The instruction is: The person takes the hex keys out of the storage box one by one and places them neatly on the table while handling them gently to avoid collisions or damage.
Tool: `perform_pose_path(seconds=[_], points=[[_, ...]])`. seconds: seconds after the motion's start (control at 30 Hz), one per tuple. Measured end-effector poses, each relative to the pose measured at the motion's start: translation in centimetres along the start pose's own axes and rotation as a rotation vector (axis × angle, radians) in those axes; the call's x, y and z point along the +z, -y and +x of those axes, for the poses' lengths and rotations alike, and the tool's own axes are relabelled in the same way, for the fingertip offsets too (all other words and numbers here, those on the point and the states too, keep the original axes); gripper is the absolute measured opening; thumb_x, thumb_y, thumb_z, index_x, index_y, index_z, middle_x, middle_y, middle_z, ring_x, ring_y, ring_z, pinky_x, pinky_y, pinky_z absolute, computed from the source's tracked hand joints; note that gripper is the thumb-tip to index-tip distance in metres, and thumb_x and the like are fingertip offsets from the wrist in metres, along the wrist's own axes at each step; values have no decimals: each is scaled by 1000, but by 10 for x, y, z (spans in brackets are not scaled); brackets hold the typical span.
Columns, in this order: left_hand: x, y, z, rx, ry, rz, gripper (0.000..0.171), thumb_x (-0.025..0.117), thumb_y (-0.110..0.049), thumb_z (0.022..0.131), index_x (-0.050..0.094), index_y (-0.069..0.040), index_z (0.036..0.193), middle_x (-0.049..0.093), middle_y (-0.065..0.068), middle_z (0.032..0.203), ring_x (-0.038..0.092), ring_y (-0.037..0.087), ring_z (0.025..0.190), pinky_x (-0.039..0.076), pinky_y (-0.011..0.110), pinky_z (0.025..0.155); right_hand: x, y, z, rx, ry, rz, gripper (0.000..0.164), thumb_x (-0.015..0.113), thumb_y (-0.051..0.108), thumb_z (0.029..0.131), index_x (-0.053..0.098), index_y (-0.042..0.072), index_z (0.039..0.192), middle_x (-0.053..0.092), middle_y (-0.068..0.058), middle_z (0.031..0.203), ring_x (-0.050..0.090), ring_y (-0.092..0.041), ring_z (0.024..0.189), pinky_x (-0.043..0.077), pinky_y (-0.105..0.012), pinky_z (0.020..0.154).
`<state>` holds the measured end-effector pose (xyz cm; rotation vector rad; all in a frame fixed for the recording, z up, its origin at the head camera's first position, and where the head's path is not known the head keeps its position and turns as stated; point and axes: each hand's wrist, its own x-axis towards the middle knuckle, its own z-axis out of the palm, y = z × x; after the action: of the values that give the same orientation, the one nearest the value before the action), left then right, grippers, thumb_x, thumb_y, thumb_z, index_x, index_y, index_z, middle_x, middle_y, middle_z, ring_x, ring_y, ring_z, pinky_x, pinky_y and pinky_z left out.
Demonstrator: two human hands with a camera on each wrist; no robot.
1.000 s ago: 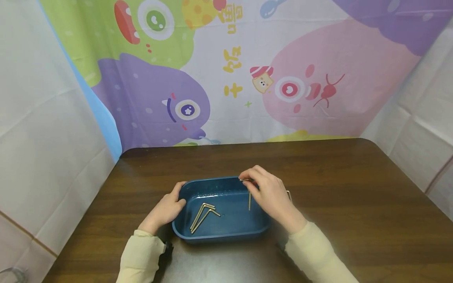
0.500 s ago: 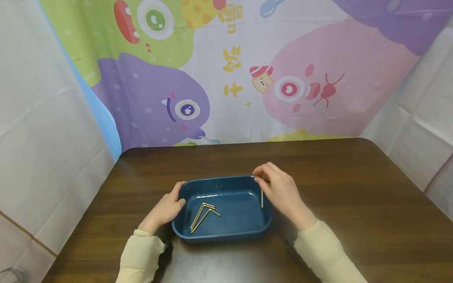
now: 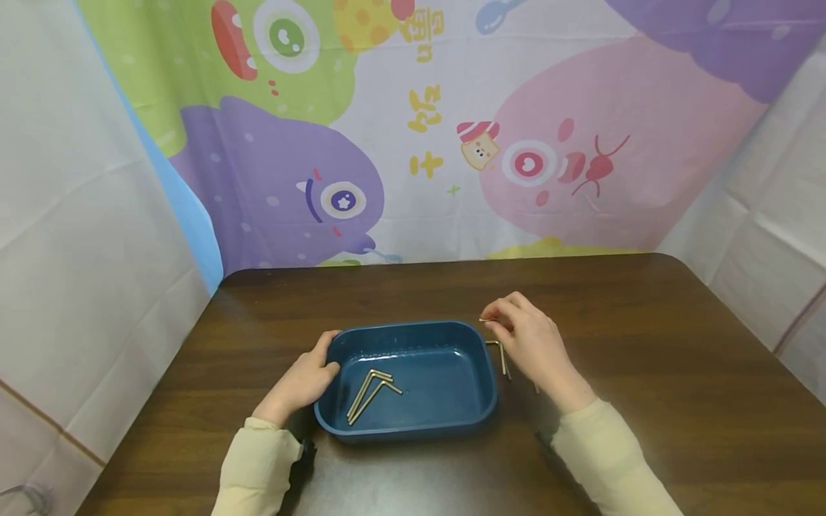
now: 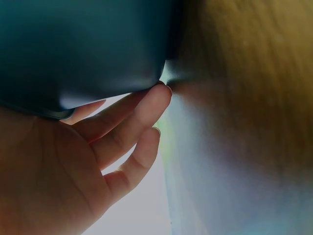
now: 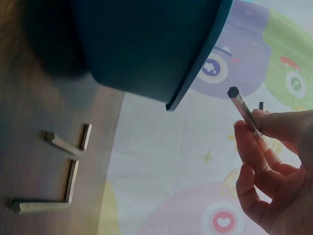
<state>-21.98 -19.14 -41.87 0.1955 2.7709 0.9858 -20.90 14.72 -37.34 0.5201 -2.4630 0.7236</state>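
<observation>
Dark blue plastic tray sits mid-table, and my left hand is against its left wall. Fingers lie fairly straight along the outside with the thumb over the rim. Looks like a steadying hold so the tray doesn't slide; the left wrist view shows fingertips touching the tray's underside edge, nothing curled tight.

My right hand is just off the tray's right rim, above the table. It pinches a hex key between thumb and fingertips, narrow grip on the short leg. The long leg hangs down toward the table beside the tray wall. The right wrist view shows the hex end sticking out past my fingers, so the pinch is near the bend. I judge that lets the long part swing free and clear the rim.

Two more hex keys lie inside the tray, left of centre, side by side, touching or nearly so, bends toward the far side. They are flat on the tray floor, well apart from either hand.

On the table right of the tray, under my right hand, the right wrist view shows other hex keys lying flat and close together. How many there are I cannot tell. From the head camera they are mostly hidden by my hand.

Cartoon monster backdrop stands behind the table, white sheeting at both sides.
</observation>
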Motion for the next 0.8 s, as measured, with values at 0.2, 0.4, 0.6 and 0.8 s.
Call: perform_pose_path(seconds=[0.2, 0.4, 0.6, 0.8], points=[[0, 1, 0, 6, 0, 0, 49, 40, -13, 89, 28, -13, 136, 47, 23, 129, 59, 25, 86, 49, 42, 74, -2, -7, -2, 42, 42, -22, 9, 69, 14, 78, 63, 16, 86, 57, 4, 81, 54, -11, 65, 40, -30, 56], [0, 2, 1, 9, -4, 1, 49, 39, -13, 88, 28, -13, 136, 47, 24, 129, 59, 25, 85, 49, 41, 72, -1, -14, -1, 85, 60, -26, 13, 71, 13, 77, 63, 12, 87, 60, 1, 81, 52, -12, 61, 39, -30, 55], [0, 1, 1, 5, -4, -1, 49, 40, -13, 88, 28, -13, 136, 47, 24, 128, 59, 25, 84, 49, 39, 70, -3, -24, -2, 112, 64, -35, 12, 71, 12, 76, 64, 11, 85, 61, -1, 81, 49, -13, 59, 39, -30, 56], [0, 1, 0, 2, -7, 10, 48, 40, -13, 89, 28, -13, 136, 48, 24, 128, 60, 25, 85, 49, 41, 72, -5, -34, -3, 132, 91, -50, 9, 70, 17, 77, 64, 13, 83, 59, -1, 79, 53, -18, 63, 39, -33, 59]])
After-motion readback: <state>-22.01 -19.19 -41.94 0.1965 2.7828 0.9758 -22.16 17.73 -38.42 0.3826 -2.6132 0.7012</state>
